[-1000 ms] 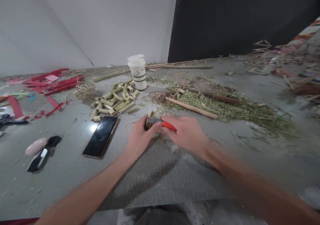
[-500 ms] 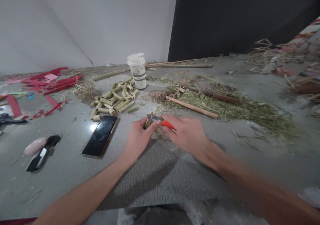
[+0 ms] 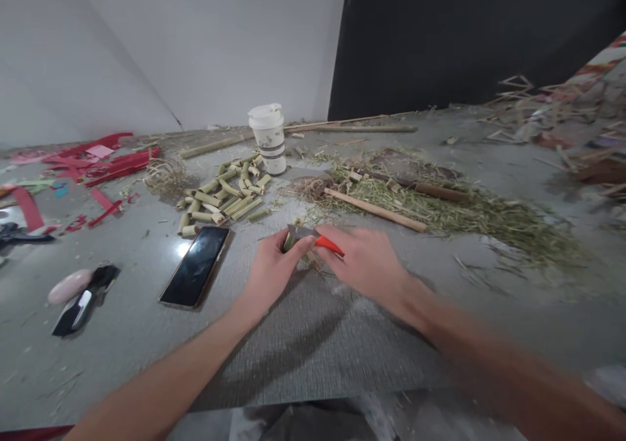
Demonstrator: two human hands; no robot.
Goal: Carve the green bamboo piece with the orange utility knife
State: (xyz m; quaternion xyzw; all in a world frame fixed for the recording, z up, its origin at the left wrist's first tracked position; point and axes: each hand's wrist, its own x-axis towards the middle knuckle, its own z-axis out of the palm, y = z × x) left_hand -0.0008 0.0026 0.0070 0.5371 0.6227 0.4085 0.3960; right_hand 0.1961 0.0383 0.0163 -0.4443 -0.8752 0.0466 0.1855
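One knife (image 3: 328, 245) on one green stalk piece (image 3: 288, 241)

In the head view, both hands are near the middle of the tabletop (image 3: 29, 356). The left hand (image 3: 268, 265) pinches the single stalk piece between thumb and fingers. The right hand (image 3: 364, 258) is closed around the knife's orange handle, and the blade lies across the piece. One phone (image 3: 195, 268) lies flat, toward the near left corner. Behind it is one heap of cut pieces (image 3: 208, 199), more than fifteen, too crowded for exact counting. One lidded cup (image 3: 268, 141) stands beside them, toward the far edge. One pale rod (image 3: 376, 211) lies beyond the right hand.
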